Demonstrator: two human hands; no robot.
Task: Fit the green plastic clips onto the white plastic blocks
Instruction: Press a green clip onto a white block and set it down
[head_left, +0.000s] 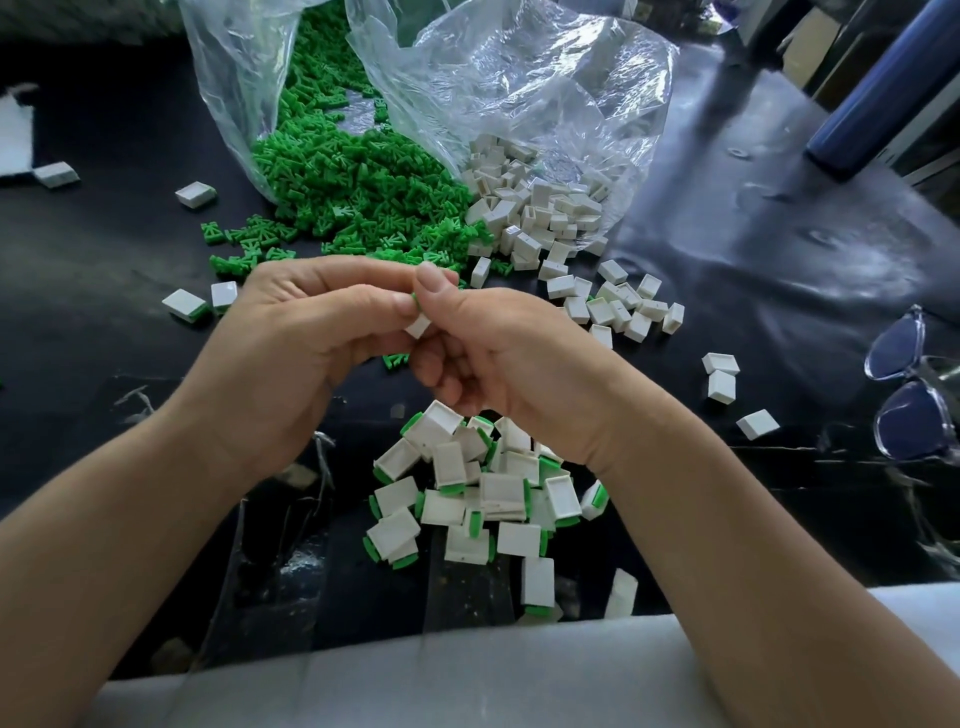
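Observation:
My left hand (291, 338) and my right hand (483, 343) meet over the middle of the black table. Between their fingertips they pinch one white block (417, 326) with a sliver of a green clip (414, 298) showing at its top; most of both is hidden by fingers. A heap of loose green clips (353, 192) spills from a clear plastic bag (234, 78) behind my hands. Loose white blocks (540, 218) spill from a second clear bag (519, 88) to the right. Below my hands lies a pile of white blocks with green clips fitted (467, 493).
Clear-framed glasses (914, 384) lie at the right edge. A dark blue bottle (878, 88) leans at the back right. Stray white blocks (722, 374) lie scattered right, and others (195, 195) left. One green clip (396, 360) lies under my hands. A pale cloth (415, 680) covers the near edge.

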